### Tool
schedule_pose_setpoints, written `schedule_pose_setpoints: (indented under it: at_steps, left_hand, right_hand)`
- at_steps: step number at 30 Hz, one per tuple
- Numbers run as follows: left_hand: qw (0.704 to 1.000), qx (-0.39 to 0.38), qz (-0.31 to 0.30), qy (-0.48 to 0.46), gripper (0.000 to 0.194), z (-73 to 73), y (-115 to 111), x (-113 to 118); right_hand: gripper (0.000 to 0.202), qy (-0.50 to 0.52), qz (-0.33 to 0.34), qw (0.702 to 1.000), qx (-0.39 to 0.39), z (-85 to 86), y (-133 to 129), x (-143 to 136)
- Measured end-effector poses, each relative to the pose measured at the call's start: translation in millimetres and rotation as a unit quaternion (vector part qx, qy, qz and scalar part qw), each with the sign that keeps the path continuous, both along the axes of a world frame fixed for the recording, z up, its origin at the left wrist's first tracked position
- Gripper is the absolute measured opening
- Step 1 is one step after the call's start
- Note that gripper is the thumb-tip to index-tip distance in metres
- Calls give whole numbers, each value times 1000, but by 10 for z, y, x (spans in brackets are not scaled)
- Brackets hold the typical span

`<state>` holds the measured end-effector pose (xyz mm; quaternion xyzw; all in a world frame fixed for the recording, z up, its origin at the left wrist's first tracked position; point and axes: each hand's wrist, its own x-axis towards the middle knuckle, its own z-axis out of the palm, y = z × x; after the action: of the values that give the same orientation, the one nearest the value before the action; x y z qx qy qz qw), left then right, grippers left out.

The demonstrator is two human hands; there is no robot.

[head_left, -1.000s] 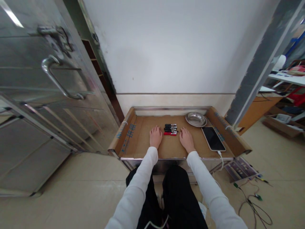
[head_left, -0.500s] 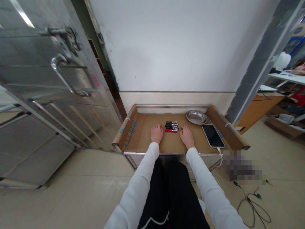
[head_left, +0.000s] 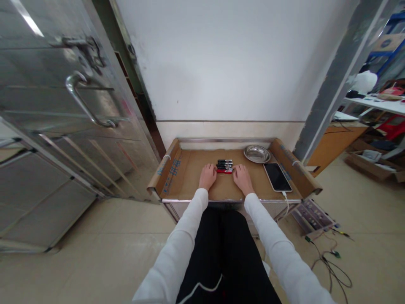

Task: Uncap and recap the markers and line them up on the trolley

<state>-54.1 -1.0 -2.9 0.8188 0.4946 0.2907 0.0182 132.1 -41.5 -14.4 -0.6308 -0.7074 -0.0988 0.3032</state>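
Note:
A row of capped marker pens lies in the middle of the cardboard surface (head_left: 190,185): several black pens (head_left: 225,162) with a red pen (head_left: 224,171) nearest me. My left hand (head_left: 208,176) rests palm down at the row's left end, fingers loosely bent, its inner side at the tip of the red pen. Opposite it, my right hand (head_left: 243,179) lies palm down, with its index side at the row's right end. Neither hand is wrapped round a pen. Whether the fingertips press on the pen ends is too small to tell.
A shiny metal bowl (head_left: 257,154) stands at the back right. In front of it lies a phone (head_left: 277,177) with a white cable (head_left: 286,202). Rolled cardboard edges (head_left: 294,166) flank the surface. An electrical box (head_left: 313,216) and loose wires (head_left: 330,266) are on the floor at right.
Both hands have moved inward against the ends of the pen row; the right hand has come left and closer to the red pen. The camera view has shifted slightly.

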Motion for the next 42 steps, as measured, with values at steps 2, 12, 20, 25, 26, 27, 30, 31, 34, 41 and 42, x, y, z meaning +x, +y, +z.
schedule_pose_setpoints:
  at_steps: [2,12,20,25,26,27,30,31,34,41,42]
  left_hand:
    - [998,5,-66,-10,16,16,-26,-6]
    - [983,-33,-182,-20,15,67,-75,-28]
    - [981,-68,-178,-30,11,27,-26,-12]
    - [987,-30,-155,-37,14,4,2,-14]
    - [988,-23,-151,-38,14,-4,6,-15]
    - [988,-21,-149,-38,15,-12,9,-17]
    - [985,-49,-161,-39,11,-23,7,-20]
    - [983,-61,-166,-44,9,-22,4,-21]
    - [979,-89,-169,-65,6,-8,-16,-25]
    - [989,-79,-100,-77,9,2,-65,-33]
    - [990,-70,-90,-83,11,2,-66,-29]
  right_hand:
    - [20,-2,36,999,-5,25,-18,-13]
    - [13,31,97,994,-28,9,15,-7]
    - [10,42,100,993,-47,-7,52,-12]
    - [9,39,94,994,-42,-12,47,-14]
    - [9,37,94,994,-44,-14,45,-13]
    - [8,35,96,994,-48,-16,44,-11]
    - [8,34,97,993,-60,-22,44,-6]
    - [8,35,96,993,-60,-22,45,-5]
    - [9,29,92,994,-56,-19,42,-5]
    - [6,26,90,994,-56,-7,21,-13]
    - [6,25,90,994,-55,-9,23,-13]
